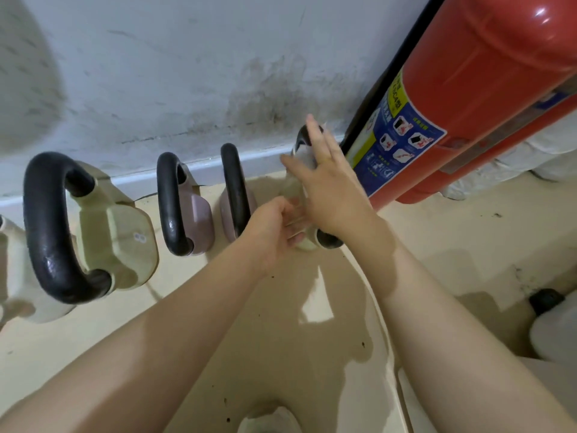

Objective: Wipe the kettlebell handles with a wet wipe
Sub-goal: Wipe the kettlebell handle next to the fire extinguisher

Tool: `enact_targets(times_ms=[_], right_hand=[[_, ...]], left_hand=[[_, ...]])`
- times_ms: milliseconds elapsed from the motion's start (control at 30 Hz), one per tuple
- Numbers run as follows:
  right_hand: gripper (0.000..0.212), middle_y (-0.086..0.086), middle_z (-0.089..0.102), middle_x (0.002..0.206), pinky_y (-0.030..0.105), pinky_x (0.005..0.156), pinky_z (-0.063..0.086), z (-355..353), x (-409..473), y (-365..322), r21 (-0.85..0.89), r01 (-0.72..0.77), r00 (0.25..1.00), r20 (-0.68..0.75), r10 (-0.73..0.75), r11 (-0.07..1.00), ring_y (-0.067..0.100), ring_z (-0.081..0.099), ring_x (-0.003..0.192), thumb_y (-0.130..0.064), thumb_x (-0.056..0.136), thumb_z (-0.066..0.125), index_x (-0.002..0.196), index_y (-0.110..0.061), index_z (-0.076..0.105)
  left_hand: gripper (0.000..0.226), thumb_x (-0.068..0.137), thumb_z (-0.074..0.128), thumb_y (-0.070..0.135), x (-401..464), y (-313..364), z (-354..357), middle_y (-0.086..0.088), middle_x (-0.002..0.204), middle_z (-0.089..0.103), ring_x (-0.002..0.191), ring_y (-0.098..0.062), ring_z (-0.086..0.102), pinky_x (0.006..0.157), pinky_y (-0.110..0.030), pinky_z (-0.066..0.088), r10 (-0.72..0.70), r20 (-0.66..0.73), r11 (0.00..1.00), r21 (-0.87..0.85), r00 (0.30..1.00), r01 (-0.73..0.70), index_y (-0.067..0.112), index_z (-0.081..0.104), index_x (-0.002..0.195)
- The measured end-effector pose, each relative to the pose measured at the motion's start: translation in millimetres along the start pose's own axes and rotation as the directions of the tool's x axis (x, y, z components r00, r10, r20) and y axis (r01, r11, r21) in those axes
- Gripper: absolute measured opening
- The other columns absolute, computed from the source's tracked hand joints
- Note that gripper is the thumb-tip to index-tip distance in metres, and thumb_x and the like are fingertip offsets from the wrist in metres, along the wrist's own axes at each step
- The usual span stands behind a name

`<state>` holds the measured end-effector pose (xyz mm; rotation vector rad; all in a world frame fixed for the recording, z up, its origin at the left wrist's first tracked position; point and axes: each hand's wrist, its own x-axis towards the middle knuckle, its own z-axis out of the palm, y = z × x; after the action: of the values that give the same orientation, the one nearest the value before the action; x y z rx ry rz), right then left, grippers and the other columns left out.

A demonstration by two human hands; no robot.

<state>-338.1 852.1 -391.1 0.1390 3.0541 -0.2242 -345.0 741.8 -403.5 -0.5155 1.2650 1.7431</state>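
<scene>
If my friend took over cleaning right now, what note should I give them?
Right hand: fingers straight, pressing the white wet wipe on the black handle of the rightmost kettlebell, beside the red fire extinguisher.
Left hand: on that kettlebell's body, steadying it; how its fingers lie is blurred.
Other kettlebells stand along the wall: the big green one, two pinkish ones, and a pale one at the left edge.
Done: this handle is being wiped. I cannot tell which others are finished.
Left: finish this handle, then check the rest.
</scene>
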Motion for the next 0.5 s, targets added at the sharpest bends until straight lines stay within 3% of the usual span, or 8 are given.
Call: enact_targets(times_ms=[33, 100, 167, 200, 267, 400, 500], right_hand=[[0.085, -0.006, -0.028, 0.153, 0.036, 0.111, 0.028, 0, -7, -1, 0.084, -0.042, 0.999, -0.007, 0.042, 0.996, 0.022, -0.01, 0.146, 0.008, 0.08, 0.055, 0.144, -0.036, 0.022], [0.087, -0.002, -0.021, 0.156, 0.03, 0.107, 0.03, -8, -5, 0, 0.288, -0.152, 0.988, 0.039, 0.147, 0.945, 0.023, 0.002, 0.146, 0.006, 0.084, 0.05, 0.148, -0.029, 0.003], [0.08, 0.011, 0.013, 0.156, 0.029, 0.099, 0.035, -17, 10, 5, 0.473, -0.287, 0.958, 0.14, 0.251, 0.833, 0.027, 0.028, 0.138, -0.004, 0.088, 0.047, 0.149, -0.017, -0.003], [0.079, 0.015, 0.031, 0.147, 0.029, 0.091, 0.038, -22, 18, 7, 0.524, -0.349, 0.937, 0.199, 0.286, 0.777, 0.028, 0.04, 0.129, -0.008, 0.087, 0.048, 0.149, -0.012, -0.002], [0.075, 0.016, 0.048, 0.131, 0.03, 0.08, 0.039, -27, 25, 6, 0.538, -0.428, 0.904, 0.258, 0.342, 0.726, 0.028, 0.051, 0.114, -0.009, 0.086, 0.048, 0.148, -0.009, 0.005], [0.044, 0.011, 0.056, 0.105, 0.037, 0.069, 0.041, -12, -17, -10, 0.46, -0.531, 0.839, 0.165, 0.518, 0.712, 0.033, 0.058, 0.101, -0.01, 0.086, 0.05, 0.127, -0.007, 0.033], [0.03, 0.013, 0.057, 0.1, 0.036, 0.07, 0.043, -10, -39, -14, 0.555, -0.553, 0.809, 0.178, 0.56, 0.622, 0.033, 0.059, 0.097, -0.022, 0.087, 0.057, 0.11, -0.008, 0.043]], left_hand=[[0.031, 0.089, 0.036, 0.014, 0, 0, -1, 0.0, 0.087, 0.062, 0.078, -0.015, 0.059, 0.082, -0.031, 0.043, 0.015, -0.002, 1.0, -0.002, 1.0, -0.015, 0.012, 0.056, 0.112], [0.029, 0.092, 0.038, 0.022, 1, 4, 0, -0.001, 0.091, 0.065, 0.082, -0.015, 0.06, 0.08, -0.031, 0.045, 0.054, -0.011, 0.999, 0.004, 0.998, -0.054, 0.013, 0.06, 0.11], [0.033, 0.096, 0.036, 0.032, 0, 9, 3, -0.003, 0.1, 0.067, 0.093, -0.017, 0.062, 0.079, -0.031, 0.047, 0.077, -0.001, 0.997, 0.006, 0.997, -0.077, 0.014, 0.061, 0.107], [0.038, 0.097, 0.033, 0.037, -1, 11, 5, -0.004, 0.105, 0.067, 0.097, -0.018, 0.061, 0.08, -0.032, 0.047, 0.081, 0.004, 0.997, 0.001, 0.997, -0.081, 0.015, 0.061, 0.106], [0.044, 0.097, 0.03, 0.044, -1, 13, 3, -0.005, 0.11, 0.066, 0.101, -0.018, 0.061, 0.081, -0.032, 0.047, 0.096, 0.005, 0.995, 0.009, 0.995, -0.096, 0.014, 0.061, 0.107], [0.041, 0.097, 0.032, 0.044, -3, 17, 1, -0.005, 0.106, 0.066, 0.099, -0.019, 0.062, 0.078, -0.029, 0.048, 0.119, -0.011, 0.993, 0.019, 0.993, -0.119, 0.014, 0.06, 0.101], [0.035, 0.097, 0.035, 0.042, -5, 20, 8, -0.003, 0.101, 0.064, 0.09, -0.015, 0.061, 0.079, -0.028, 0.049, 0.125, -0.024, 0.992, 0.013, 0.992, -0.125, 0.016, 0.058, 0.092]])
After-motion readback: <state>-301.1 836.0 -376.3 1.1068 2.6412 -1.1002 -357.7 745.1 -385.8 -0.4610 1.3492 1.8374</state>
